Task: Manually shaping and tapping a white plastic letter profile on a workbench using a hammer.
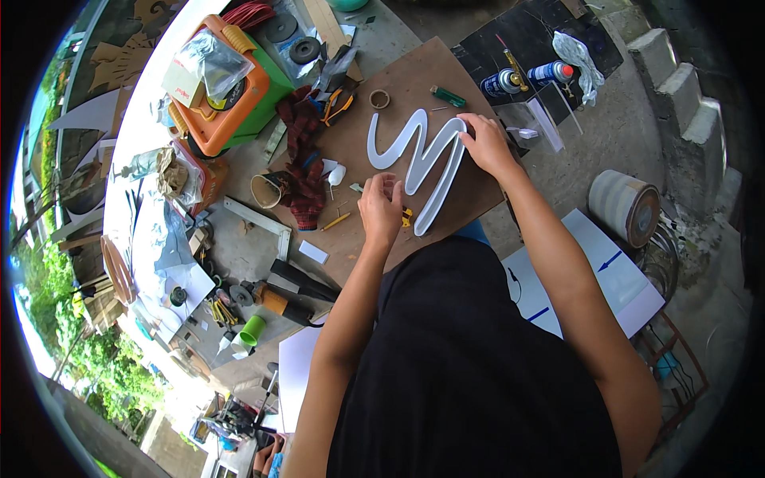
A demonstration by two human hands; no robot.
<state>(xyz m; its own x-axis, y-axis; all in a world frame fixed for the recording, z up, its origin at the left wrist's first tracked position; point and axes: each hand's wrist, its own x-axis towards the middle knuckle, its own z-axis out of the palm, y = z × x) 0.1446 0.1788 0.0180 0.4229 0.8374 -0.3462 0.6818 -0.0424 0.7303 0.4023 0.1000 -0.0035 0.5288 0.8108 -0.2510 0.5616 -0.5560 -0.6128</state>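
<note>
Black shirt (478,358) right under cam. Right hand (486,146) pinching white squiggle (441,185) at top-right bend, so that's nearer one. Left hand (381,209) half-curled just left of it, can't tell if gripping anything. It's on brown board (430,76), long leg slanting down-left from right hand toward shirt.

A head-worn fisheye looks steeply down past the black shirt (478,366) onto the nearby brown board (472,191).

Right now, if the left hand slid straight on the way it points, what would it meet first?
The left hand would probably meet the left-hand loop of the white wavy piece first, though its height is unclear from this view.
</note>
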